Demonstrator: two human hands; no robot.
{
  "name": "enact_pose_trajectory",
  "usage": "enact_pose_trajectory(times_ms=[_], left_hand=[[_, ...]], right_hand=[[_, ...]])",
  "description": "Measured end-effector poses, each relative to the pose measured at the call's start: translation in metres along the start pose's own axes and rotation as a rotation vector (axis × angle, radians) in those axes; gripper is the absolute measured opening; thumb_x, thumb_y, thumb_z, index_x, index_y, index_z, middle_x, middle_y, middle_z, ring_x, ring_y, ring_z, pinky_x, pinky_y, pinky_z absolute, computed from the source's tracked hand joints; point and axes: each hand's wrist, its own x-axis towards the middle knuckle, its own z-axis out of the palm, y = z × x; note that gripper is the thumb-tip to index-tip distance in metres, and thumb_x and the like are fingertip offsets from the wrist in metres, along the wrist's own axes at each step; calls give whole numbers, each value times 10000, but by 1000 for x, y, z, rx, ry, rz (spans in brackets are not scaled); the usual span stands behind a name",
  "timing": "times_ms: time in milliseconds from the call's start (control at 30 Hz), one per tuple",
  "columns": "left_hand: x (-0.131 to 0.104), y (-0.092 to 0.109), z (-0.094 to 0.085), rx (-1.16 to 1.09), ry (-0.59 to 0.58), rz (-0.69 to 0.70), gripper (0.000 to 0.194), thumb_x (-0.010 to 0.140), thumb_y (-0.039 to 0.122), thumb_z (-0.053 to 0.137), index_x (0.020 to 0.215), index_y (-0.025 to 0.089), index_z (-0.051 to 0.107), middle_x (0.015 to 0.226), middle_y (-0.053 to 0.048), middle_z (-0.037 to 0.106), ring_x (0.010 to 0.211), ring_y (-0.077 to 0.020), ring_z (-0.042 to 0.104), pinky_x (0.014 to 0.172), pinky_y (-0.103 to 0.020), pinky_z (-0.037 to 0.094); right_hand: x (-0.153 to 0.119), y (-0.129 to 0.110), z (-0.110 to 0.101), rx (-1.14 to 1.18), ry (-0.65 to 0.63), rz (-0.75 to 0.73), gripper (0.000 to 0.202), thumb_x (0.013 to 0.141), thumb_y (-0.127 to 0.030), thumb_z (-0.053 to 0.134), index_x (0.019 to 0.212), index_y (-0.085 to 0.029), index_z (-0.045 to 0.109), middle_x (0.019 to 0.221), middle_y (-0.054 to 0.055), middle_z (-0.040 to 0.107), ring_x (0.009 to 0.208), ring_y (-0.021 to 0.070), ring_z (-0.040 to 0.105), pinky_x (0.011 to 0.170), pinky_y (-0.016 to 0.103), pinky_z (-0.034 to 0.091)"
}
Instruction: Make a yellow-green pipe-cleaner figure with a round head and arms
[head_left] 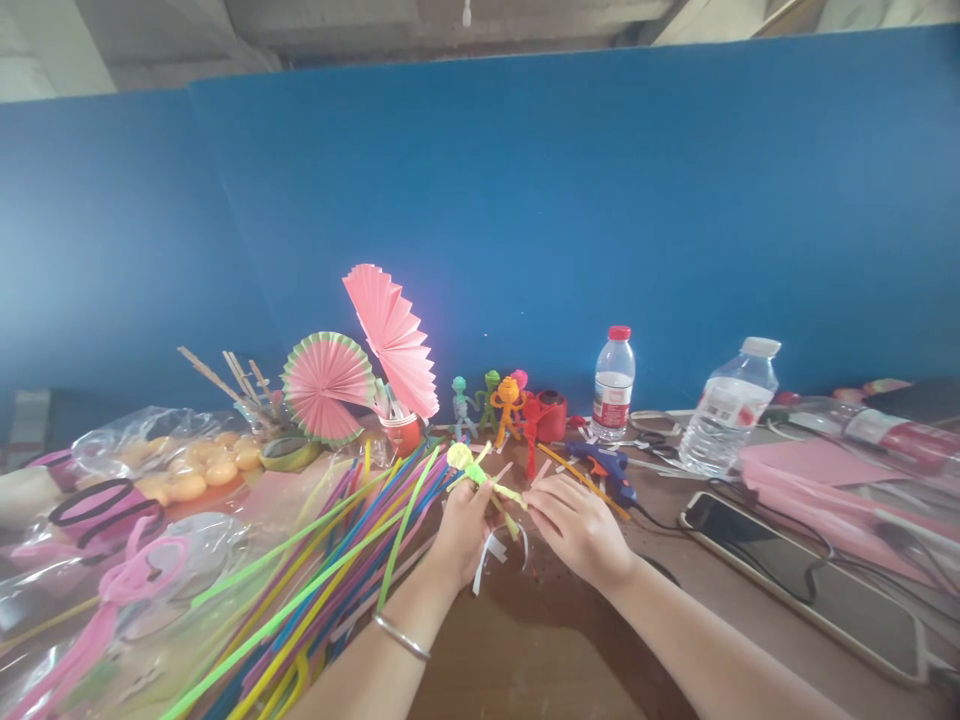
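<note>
A yellow-green pipe-cleaner figure [472, 468] with a round yellow head is between my hands, tilted, over the table. My left hand [463, 525] is closed around its body from below. With fingers pinched, my right hand [577, 525] grips the end of a yellowish limb of the same figure. Strips of white paper [489, 560] hang or lie just under the hands; I cannot tell which. Behind the hands, several finished-looking pipe-cleaner figures stand against the wall, among them a teal one [463, 405], an orange one [508, 405] and a red one [531, 430].
Bundled coloured pipe cleaners [337, 560] lie left of my forearm. Pink paper fans [394, 340] stand behind in a red cup [402, 433]. To the right are a blue glue gun [611, 468], two upright water bottles [615, 385], a phone [810, 590] and cables.
</note>
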Motion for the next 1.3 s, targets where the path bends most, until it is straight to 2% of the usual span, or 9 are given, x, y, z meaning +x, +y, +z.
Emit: enact_pose_trajectory(times_ms=[100,233,433,633,767,933,1100,1200,1300], left_hand=[[1,-1,-1,-12,6,1,170,747,298,599,734,145,525,630,1,602,563,-103,555,533,-217,427],[3,-4,-4,-22,20,-5,167,746,287,602,723,144,520,628,-2,610,556,-94,548,540,-211,430],[3,-4,-3,-30,27,-33,146,737,256,607,723,156,502,629,-2,618,573,-103,571,517,-197,430],[1,-2,-3,8,51,-79,155,717,258,614,705,154,500,593,-12,610,513,-116,563,469,-217,433],[0,-1,0,55,37,-34,200,689,307,645,697,154,516,600,-7,600,521,-133,568,487,-242,447],[2,1,2,142,61,106,222,693,363,635,720,153,566,613,-7,597,595,-157,578,560,-255,450],[1,3,-2,222,101,196,243,689,376,639,732,142,593,658,-42,627,637,-182,584,593,-261,430],[0,3,-2,243,88,231,246,711,383,619,737,140,598,686,-44,624,643,-174,576,607,-260,420],[1,3,-1,241,56,254,251,759,394,565,747,145,591,732,-44,619,663,-162,565,624,-259,416]], right_hand=[[-1,1,1,-41,3,-31,253,855,-130,445,1052,-193,591,906,84,637,843,197,577,759,328,481],[-3,4,3,-61,35,-50,268,856,-95,432,1049,-189,594,903,77,641,840,186,579,767,321,481],[-7,10,10,-43,112,2,225,852,-117,467,1011,-173,615,917,85,661,870,200,593,799,336,477],[-6,11,7,76,76,105,173,842,-182,505,942,-182,646,896,83,674,837,196,602,799,329,460],[-2,5,4,190,63,281,169,835,-241,499,822,-187,658,822,81,658,800,206,587,779,340,432],[8,-3,7,397,66,638,185,810,-279,502,690,-180,601,677,46,578,668,181,538,660,315,425],[14,-1,7,826,-122,975,188,789,-251,510,633,-151,542,526,-12,484,406,77,411,360,183,314],[15,0,1,1083,-237,1079,125,746,-192,566,646,-116,565,537,-15,479,396,44,391,344,142,298],[14,-2,0,1268,-251,1142,112,730,-194,606,669,-104,579,546,-19,483,400,30,404,342,120,306]])
